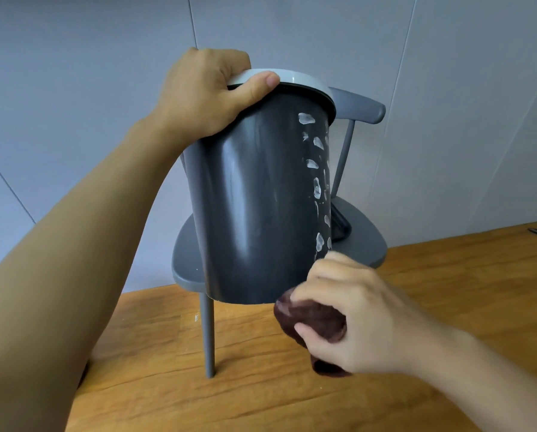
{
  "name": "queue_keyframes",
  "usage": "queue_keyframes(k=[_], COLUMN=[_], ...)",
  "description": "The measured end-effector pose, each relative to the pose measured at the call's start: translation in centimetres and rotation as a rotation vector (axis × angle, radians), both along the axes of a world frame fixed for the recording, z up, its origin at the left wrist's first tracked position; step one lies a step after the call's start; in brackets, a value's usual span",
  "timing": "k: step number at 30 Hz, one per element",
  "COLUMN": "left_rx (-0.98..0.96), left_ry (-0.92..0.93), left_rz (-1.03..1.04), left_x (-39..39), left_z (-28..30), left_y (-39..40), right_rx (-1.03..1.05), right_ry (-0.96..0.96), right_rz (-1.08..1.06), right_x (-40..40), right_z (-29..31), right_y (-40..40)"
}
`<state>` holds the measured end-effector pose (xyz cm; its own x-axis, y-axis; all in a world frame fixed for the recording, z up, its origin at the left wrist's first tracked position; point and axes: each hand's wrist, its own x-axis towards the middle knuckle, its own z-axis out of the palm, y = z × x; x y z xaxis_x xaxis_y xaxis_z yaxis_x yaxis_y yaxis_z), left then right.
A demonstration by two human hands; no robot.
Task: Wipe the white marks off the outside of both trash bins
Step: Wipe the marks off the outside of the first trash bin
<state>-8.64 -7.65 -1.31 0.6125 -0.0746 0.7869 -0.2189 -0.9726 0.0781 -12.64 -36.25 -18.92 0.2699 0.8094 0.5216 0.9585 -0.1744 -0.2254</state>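
Observation:
A dark grey trash bin (pixel 254 198) with a light grey lid (pixel 295 77) is held tilted in the air in front of a chair. My left hand (pixel 204 92) grips its top rim, thumb across the lid edge. White marks (pixel 317 182) run in a column down the bin's right side, while the front face looks smeared. My right hand (pixel 351 313) is closed on a dark maroon cloth (pixel 310 322) at the bin's lower right edge. Only one bin is in view.
A small grey chair (pixel 360 241) stands behind the bin on a wooden floor (pixel 261 394), one leg (pixel 208 335) showing below the bin. A dark object (pixel 340 227) lies on the seat. Pale grey wall panels (pixel 73 88) fill the background.

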Motion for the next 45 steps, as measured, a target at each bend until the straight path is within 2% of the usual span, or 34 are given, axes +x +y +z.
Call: queue_keyframes(k=[3,10,16,20,24,27,33,36,41,45], left_rx=[0.002,-0.005,-0.048,-0.036,-0.038,-0.027,0.149,0.112,0.056,0.03], left_ry=[-0.011,-0.032,-0.011,0.015,0.124,0.18,-0.008,-0.075,-0.11,-0.118], left_rz=[-0.008,-0.039,-0.101,-0.155,-0.142,-0.059,0.147,0.149,0.136,0.125], left_x=[0.0,-0.4,-0.6,-1.2,-1.5,-1.5,-0.6,-0.5,-0.5,-0.7], left_z=[0.0,-0.3,-0.6,-0.4,1.2,2.1,0.8,0.4,0.2,0.1], left_y=[0.0,1.0,1.2,0.9,0.7,0.0,-2.1,-2.1,-1.4,-0.8], right_rx=[-0.086,0.409,0.588,0.671,0.705,0.722,0.661,0.618,0.537,0.536], right_ry=[0.08,0.231,0.188,0.163,0.129,0.06,-0.152,-0.214,-0.095,-0.03], right_rz=[0.033,-0.123,-0.325,-0.386,-0.418,-0.427,-0.48,-0.525,-0.426,-0.44], right_x=[-0.1,2.5,4.0,4.5,5.2,5.4,5.2,4.3,2.4,2.0], right_z=[-0.2,3.3,4.4,5.0,5.4,5.7,4.8,4.0,3.4,3.5], right_y=[-0.7,-1.8,-0.5,0.5,1.6,2.3,4.0,5.0,5.2,5.2])
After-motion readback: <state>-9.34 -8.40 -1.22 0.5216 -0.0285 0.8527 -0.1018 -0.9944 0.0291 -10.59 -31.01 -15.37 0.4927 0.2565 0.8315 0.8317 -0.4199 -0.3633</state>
